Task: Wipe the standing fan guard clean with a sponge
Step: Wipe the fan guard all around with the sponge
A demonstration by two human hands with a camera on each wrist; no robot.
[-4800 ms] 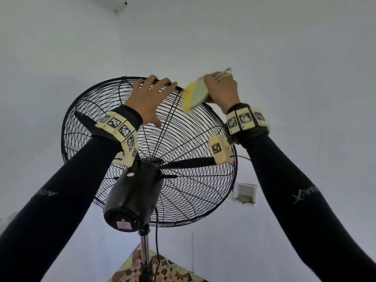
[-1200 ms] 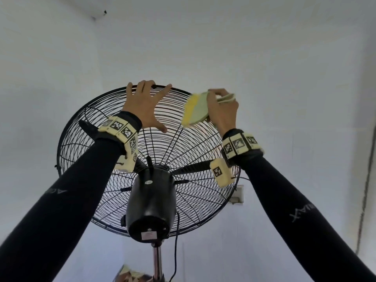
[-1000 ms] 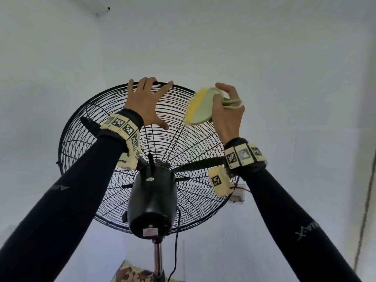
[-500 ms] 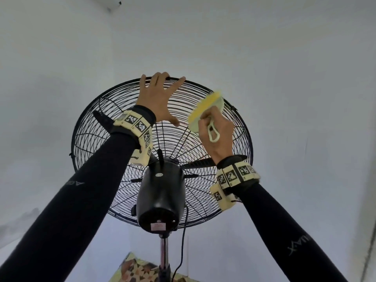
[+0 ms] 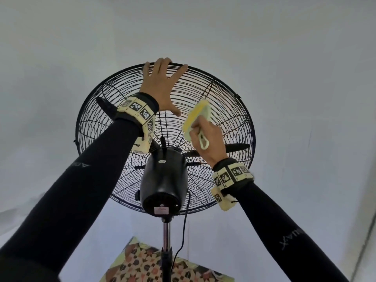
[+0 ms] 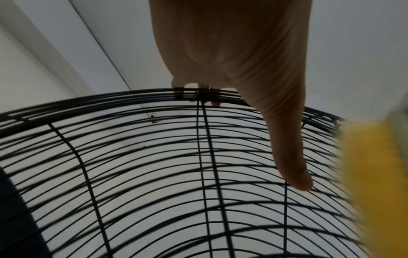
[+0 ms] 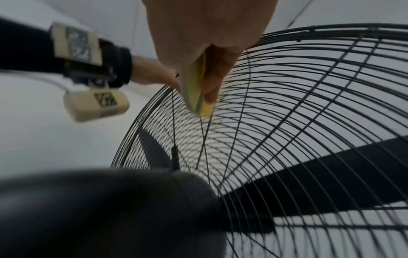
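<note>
The black wire fan guard (image 5: 230, 110) is seen from behind, tilted above me. My left hand (image 5: 162, 88) holds its top rim: the fingertips (image 6: 194, 95) hook over the rim and the thumb (image 6: 291, 157) lies on the wires. My right hand (image 5: 200, 129) grips a yellow sponge (image 5: 196, 117) with a pale green back and loop handle. The sponge's yellow face presses on the rear guard, right of the left thumb and above the hub. In the right wrist view the sponge (image 7: 196, 90) sits pinched between the fingers against the guard (image 7: 309, 104).
The black motor housing (image 5: 163, 180) juts toward me below both hands, on a chrome pole (image 5: 166, 231) with a hanging cable (image 5: 184, 226). Black blades (image 5: 236, 147) sit inside the guard. A patterned cloth (image 5: 154, 265) lies below. White walls surround the fan.
My right hand has drawn the sponge down from the upper right rim along the rear guard toward the hub. My left hand has stayed on the top rim.
</note>
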